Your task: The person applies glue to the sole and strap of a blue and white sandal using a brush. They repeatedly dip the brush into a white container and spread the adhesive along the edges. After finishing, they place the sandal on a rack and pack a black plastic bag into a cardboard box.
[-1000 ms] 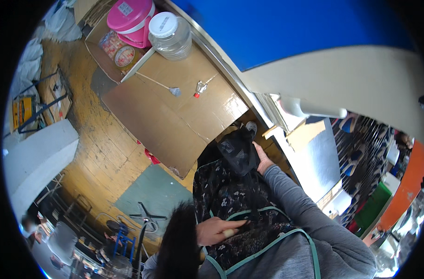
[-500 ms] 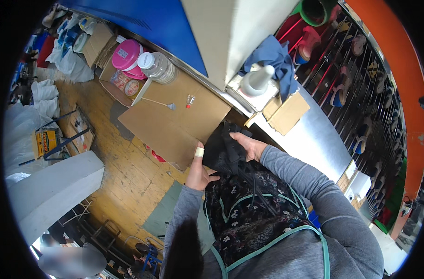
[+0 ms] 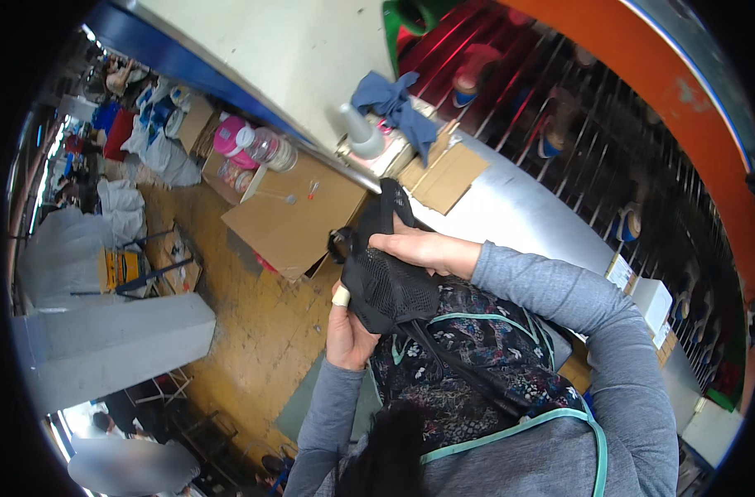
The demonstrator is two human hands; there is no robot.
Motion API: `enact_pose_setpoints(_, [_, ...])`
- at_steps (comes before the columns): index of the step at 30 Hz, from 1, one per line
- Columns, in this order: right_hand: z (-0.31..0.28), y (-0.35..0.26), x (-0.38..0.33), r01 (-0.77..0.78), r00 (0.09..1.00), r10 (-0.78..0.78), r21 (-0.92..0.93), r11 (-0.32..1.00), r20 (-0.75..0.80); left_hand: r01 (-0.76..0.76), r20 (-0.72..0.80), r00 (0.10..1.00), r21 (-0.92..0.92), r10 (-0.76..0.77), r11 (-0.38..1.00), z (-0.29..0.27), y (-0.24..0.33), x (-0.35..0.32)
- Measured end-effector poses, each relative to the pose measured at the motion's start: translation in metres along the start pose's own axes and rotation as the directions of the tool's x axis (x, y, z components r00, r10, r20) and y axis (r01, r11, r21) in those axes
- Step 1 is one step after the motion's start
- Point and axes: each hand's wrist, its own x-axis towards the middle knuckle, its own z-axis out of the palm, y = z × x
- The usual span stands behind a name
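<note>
Between my hands, in front of my flowered apron (image 3: 477, 331), is a black mesh fabric piece (image 3: 390, 291) with a dark loop at its left side and strap-like ends trailing onto the apron. My right hand (image 3: 431, 251) grips its upper part from above, thumb lying along the fabric. My left hand (image 3: 348, 338) holds its lower left edge, its fingers partly hidden underneath; pale tape wraps the thumb. The fabric's exact kind I cannot make out.
A cardboard sheet (image 3: 290, 224) lies beyond my hands, with a clear jar (image 3: 274, 151) and a pink container (image 3: 228, 137) behind it. To the right are a grey bottle (image 3: 361, 132), a blue cloth (image 3: 394, 103), a metal surface (image 3: 510, 215) and racks holding shoes (image 3: 551, 132).
The black mesh piece is raised and spread out, showing more of its mesh. My right hand has moved slightly left over it. The whole view has turned to the right.
</note>
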Motion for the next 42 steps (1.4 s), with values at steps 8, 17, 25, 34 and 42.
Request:
enact_pose_setpoints(8, [-0.090, 0.036, -0.134, -0.062, 0.710, -0.365, -0.569, 0.820, -0.602, 0.317, 0.136, 0.932, 0.133, -0.335, 0.939, 0.072, -0.109, 0.095])
enact_pose_setpoints(17, [-0.119, 0.150, -0.127, -0.251, 0.425, -0.205, -0.332, 0.909, -0.882, 0.629, 0.074, 0.736, 0.290, -0.672, 0.721, 0.051, -0.193, 0.178])
enact_pose_setpoints(25, [-0.068, 0.167, -0.146, -0.038, 0.419, -0.413, -0.470, 0.882, -0.809, 0.504, 0.243, 0.737, 0.424, -0.631, 0.752, 0.030, -0.190, 0.195])
enact_pose_setpoints(34, [-0.031, 0.136, -0.104, -0.302, 0.377, -0.443, -0.560, 0.771, -0.813, 0.604, 0.063, 0.727, 0.413, -0.684, 0.681, 0.024, -0.147, 0.182])
enact_pose_setpoints(42, [-0.044, 0.142, -0.115, 0.004, 0.376, -0.088, -0.093, 0.996, -0.922, 0.342, 0.225, 0.762, 0.656, -0.607, 0.673, 0.011, -0.120, 0.191])
